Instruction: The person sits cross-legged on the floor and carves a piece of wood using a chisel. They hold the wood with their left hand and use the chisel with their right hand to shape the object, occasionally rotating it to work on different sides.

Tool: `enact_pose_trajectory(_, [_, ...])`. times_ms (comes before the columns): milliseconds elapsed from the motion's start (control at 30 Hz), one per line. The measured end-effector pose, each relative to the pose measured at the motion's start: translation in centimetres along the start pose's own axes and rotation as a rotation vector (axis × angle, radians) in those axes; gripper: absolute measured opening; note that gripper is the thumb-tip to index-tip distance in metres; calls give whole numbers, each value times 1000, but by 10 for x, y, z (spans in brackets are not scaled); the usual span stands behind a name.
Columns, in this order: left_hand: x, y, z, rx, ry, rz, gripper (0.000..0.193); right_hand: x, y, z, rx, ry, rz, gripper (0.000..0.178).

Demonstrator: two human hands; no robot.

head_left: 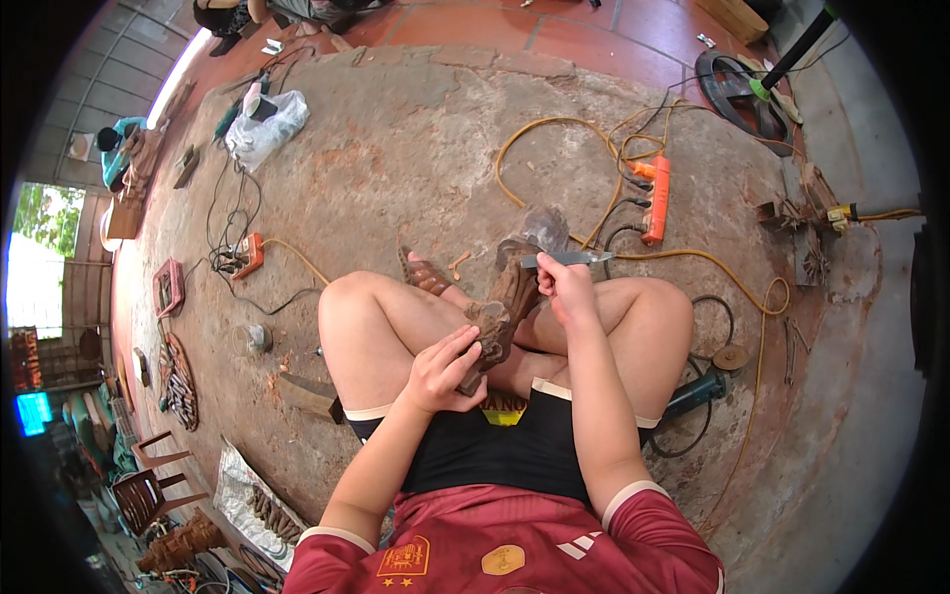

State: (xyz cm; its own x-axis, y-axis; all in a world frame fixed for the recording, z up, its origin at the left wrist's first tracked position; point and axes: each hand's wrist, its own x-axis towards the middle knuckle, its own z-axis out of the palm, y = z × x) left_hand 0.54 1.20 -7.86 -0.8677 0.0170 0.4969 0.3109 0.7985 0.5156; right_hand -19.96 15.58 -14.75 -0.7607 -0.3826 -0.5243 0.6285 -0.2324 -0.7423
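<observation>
I sit cross-legged on the floor with a dark brown carved wood piece (513, 287) slanting up between my legs. My left hand (443, 371) is closed round its lower, knobbly end, thumb and fingers on the wood. My right hand (569, 289) grips a flat grey metal knife (584, 258) across the upper part of the carving. The knife lies close over the wood; whether its edge touches cannot be made out. Beyond the carving's upper end is a greyish rounded lump (544, 228). Wood chips (458, 262) lie near my foot.
An orange power strip (656, 198) with a yellow cord stands ahead right; another power strip (247, 255) is at left. By my right knee lies a teal power tool (696, 393). To the left are a jar (253, 339), a wood block (309, 398) and a roll of tools (178, 386).
</observation>
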Motion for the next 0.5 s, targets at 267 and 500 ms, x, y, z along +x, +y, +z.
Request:
enact_pose_trajectory(267, [2, -1, 0, 1, 23, -1, 48, -5, 2, 0, -442, 98, -400, 13])
enact_pose_trajectory(500, [2, -1, 0, 11, 26, 3, 47, -16, 1, 9, -685, 154, -553, 22])
